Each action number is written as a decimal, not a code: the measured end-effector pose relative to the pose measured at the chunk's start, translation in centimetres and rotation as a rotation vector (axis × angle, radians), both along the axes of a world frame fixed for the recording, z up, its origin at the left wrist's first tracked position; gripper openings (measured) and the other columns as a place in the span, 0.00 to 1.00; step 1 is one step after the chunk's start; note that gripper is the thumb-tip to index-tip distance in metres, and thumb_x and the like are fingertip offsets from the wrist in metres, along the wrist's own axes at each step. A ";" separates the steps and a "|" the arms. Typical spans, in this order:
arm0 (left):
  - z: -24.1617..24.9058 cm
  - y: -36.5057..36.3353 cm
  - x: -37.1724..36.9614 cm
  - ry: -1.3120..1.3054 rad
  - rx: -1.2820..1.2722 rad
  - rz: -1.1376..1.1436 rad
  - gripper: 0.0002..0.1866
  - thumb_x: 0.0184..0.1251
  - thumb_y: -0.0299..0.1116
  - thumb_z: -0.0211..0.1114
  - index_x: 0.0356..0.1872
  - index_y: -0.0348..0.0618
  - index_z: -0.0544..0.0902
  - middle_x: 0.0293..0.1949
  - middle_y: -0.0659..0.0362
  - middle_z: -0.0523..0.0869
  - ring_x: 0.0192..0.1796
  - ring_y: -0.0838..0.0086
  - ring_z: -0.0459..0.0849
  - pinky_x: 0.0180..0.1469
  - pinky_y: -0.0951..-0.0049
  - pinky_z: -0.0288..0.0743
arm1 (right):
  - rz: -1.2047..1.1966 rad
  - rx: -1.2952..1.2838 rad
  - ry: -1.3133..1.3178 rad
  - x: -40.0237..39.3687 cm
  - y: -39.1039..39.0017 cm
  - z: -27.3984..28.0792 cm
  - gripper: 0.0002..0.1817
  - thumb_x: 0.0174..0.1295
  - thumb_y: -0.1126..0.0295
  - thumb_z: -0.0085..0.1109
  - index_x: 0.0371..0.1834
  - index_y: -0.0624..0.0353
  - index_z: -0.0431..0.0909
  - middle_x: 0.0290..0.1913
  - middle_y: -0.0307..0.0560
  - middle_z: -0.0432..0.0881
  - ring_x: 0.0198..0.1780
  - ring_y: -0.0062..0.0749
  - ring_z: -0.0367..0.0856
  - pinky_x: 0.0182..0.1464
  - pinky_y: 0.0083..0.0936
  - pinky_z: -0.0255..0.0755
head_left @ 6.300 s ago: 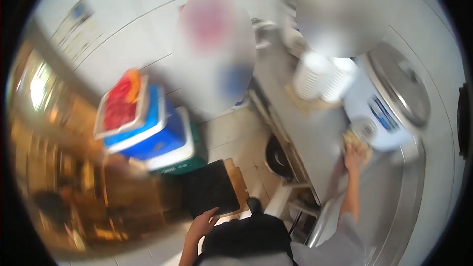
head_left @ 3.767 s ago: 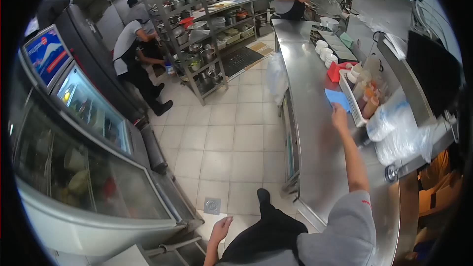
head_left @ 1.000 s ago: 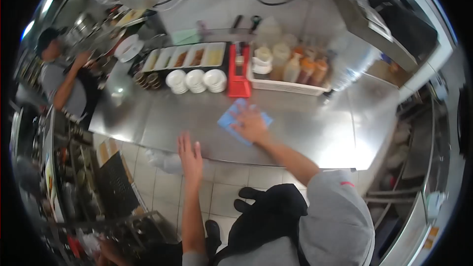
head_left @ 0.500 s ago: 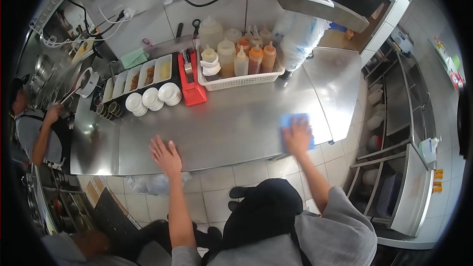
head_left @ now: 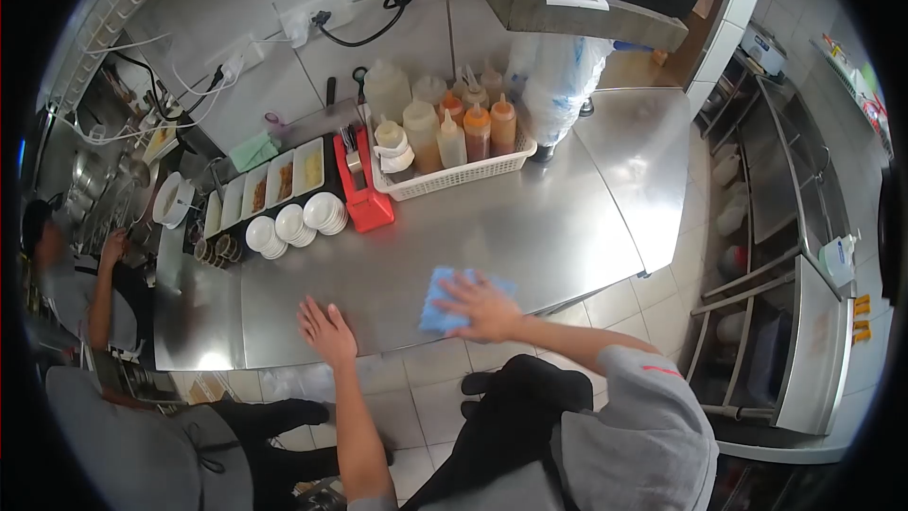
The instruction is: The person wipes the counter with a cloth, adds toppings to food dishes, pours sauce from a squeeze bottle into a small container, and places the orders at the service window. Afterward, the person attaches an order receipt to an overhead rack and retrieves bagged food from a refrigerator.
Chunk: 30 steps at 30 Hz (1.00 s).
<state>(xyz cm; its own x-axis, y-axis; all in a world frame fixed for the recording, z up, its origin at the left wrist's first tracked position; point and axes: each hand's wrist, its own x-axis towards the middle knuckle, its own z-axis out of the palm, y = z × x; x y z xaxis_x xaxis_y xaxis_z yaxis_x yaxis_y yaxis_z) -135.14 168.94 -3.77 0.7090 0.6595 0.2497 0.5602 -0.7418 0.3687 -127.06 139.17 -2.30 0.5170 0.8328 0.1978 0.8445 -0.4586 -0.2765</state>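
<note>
Flat on the steel counter, near its front edge, lies my left hand, fingers spread and nothing held. My right hand presses palm down on a blue cloth to the right of it, with its fingers spread over the cloth. Beyond my hands stand stacks of small white dishes and a red dispenser. A white basket at the wall holds several squeeze bottles with white, brown and orange contents.
White trays of food and a green cloth are at the back left. A plastic-wrapped bundle hangs under a metal shelf. One person is at the far left; another is beside me at lower left.
My right hand and the blue cloth have moved left along the counter. My left hand stays flat there. The person at lower left shows more, and the view has shifted.
</note>
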 end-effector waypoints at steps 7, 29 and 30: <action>-0.1 0.1 -0.4 0.051 0.034 -0.032 0.29 0.71 0.52 0.36 0.65 0.42 0.60 0.67 0.48 0.58 0.69 0.54 0.52 0.69 0.54 0.42 | -0.999 -0.035 0.000 17.6 -13.7 -1.0 0.32 0.61 0.46 0.44 0.67 0.46 0.59 0.69 0.50 0.55 0.70 0.47 0.51 0.68 0.47 0.43; 0.5 -0.6 0.2 0.006 0.018 -0.074 0.26 0.72 0.47 0.37 0.62 0.42 0.66 0.66 0.51 0.62 0.69 0.56 0.56 0.68 0.56 0.43 | -0.579 0.041 -0.275 12.0 2.6 -3.0 0.26 0.63 0.50 0.41 0.63 0.46 0.66 0.66 0.50 0.61 0.66 0.57 0.55 0.63 0.60 0.47; 0.6 -0.5 0.2 0.001 0.001 -0.078 0.26 0.72 0.48 0.37 0.62 0.42 0.66 0.66 0.51 0.62 0.69 0.57 0.55 0.68 0.56 0.43 | -0.453 0.035 -0.286 10.0 5.3 -2.6 0.27 0.61 0.49 0.42 0.62 0.45 0.67 0.65 0.52 0.63 0.65 0.59 0.57 0.62 0.61 0.48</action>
<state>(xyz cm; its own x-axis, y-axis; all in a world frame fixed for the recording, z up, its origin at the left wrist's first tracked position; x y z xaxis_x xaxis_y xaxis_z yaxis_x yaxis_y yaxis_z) -134.94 168.47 -3.13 0.7583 0.6022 0.2496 0.5012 -0.7834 0.3675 -117.07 144.48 -4.86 0.7444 0.5290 0.4074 0.6080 -0.7893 -0.0860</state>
